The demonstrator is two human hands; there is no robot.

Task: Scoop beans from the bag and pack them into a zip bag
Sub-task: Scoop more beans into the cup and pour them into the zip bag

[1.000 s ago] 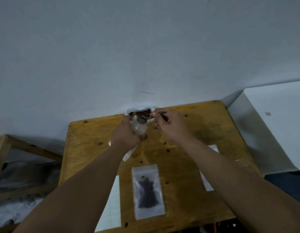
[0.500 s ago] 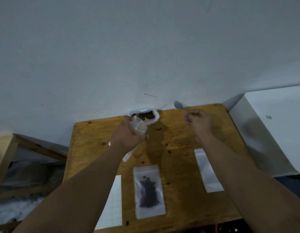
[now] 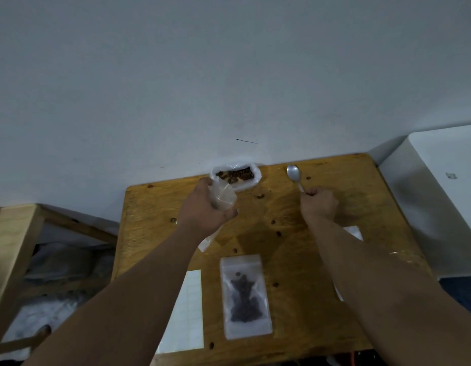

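At a wooden table (image 3: 150,233), a person's left hand (image 3: 202,210) clutches a limp, slippery zip bag (image 3: 223,196) by its mouth beside the open bean bag (image 3: 235,175), while the right hand (image 3: 318,204) fists a metal spoon (image 3: 293,173), bowl apparently empty.

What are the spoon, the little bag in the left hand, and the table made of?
The spoon looks like metal: grey, smooth, with a dull shine on the bowl. The little bag in the left hand seems to be thin clear plastic: see-through and creased. The table looks like varnished wood, probably plywood: yellow-brown, with grain lines and dark knots.
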